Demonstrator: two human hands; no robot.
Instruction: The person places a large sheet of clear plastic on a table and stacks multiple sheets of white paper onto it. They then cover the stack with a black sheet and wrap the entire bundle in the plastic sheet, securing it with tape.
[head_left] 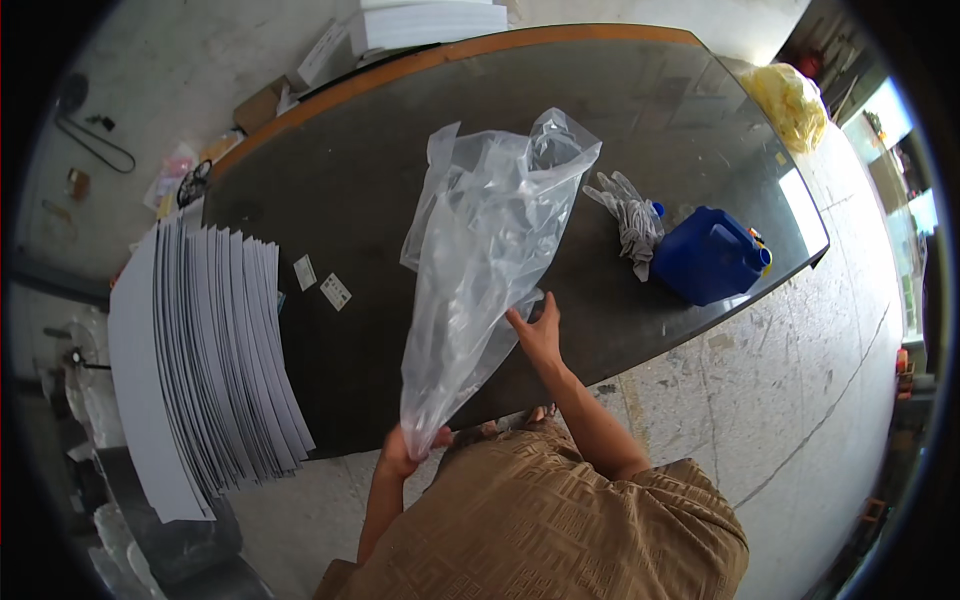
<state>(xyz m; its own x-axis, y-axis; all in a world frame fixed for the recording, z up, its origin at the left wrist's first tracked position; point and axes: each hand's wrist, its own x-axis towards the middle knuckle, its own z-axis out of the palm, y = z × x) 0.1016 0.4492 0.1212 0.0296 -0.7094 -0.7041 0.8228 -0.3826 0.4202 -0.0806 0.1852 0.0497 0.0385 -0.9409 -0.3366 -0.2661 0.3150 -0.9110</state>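
Observation:
A large clear plastic bag [480, 260] stretches across the dark table [350, 150] in front of me. My left hand [405, 452] pinches its lower end near the table's front edge. My right hand [538, 332] grips the bag's side further up, fingers curled on the film. The bag's far end stands crumpled and open above the table top.
A fanned stack of white sheets [200, 350] covers the table's left part, with two small labels [322, 282] beside it. A grey glove [630, 225] and a blue jug [710, 255] lie at the right. A yellow bag [790, 100] sits at the far right corner.

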